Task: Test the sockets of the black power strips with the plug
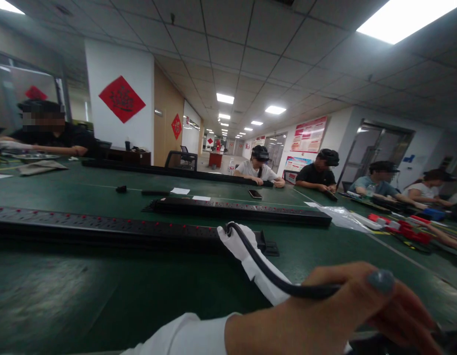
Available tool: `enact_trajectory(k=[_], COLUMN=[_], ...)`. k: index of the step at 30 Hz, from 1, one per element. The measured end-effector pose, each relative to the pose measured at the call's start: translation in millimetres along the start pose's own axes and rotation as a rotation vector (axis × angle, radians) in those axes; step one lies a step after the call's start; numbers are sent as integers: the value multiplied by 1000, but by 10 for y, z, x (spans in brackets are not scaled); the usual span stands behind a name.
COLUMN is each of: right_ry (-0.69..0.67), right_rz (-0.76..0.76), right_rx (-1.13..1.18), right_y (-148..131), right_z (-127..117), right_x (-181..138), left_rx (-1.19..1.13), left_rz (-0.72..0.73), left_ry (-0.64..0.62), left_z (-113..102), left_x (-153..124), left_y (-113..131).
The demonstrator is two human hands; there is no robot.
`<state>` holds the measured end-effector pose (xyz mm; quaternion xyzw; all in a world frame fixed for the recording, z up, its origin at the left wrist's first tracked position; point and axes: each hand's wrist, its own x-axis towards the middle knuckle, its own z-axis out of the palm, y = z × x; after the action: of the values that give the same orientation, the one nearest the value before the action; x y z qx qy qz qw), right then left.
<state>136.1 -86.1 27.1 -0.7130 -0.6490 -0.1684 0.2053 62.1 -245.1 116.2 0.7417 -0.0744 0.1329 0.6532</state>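
A thick black cable point(267, 270) curves between my two hands above the green table. My left hand point(358, 305), bare with a white sleeve, reaches across from the lower left, its fingers closed around the cable near the right. My right hand point(238, 241), in a white glove, grips the cable's other stretch where it bends over. Just behind the glove lies a long black power strip point(102, 229) with a row of red marks. Its right end point(271, 246) shows past the glove. The far fingers of my left hand are dim and blurred.
Beyond lies a second black strip point(243, 211), then another long black bar point(169, 171). A phone point(255, 194), paper slips point(180, 191) and a clear plastic bag point(341, 219) lie on the green table point(76, 291). Several people sit around it; red parts point(402, 227) are at right.
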Motion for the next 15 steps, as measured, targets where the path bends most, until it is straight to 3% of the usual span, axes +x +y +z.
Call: enact_trajectory(k=[2, 4, 7, 11, 13, 15], right_ry=[-7, -7, 10, 44, 40, 30], right_rz=[-6, -7, 26, 41, 45, 33], right_rx=[-7, -23, -63, -65, -49, -26], right_y=[-8, -22, -35, -18, -7, 3], right_z=[-5, -4, 25, 80, 90, 87], right_x=[-3, -3, 3, 18, 19, 15], left_rx=[-391, -500, -566, -837, -972, -1066], left_rz=[295, 408, 294, 216, 172, 235], left_ry=[100, 70, 124, 221, 327, 415], left_z=[-69, -102, -106, -220, -367, -545], left_x=[285, 529, 846, 1362, 1651, 1882], left_y=[125, 234, 380, 462, 383, 191])
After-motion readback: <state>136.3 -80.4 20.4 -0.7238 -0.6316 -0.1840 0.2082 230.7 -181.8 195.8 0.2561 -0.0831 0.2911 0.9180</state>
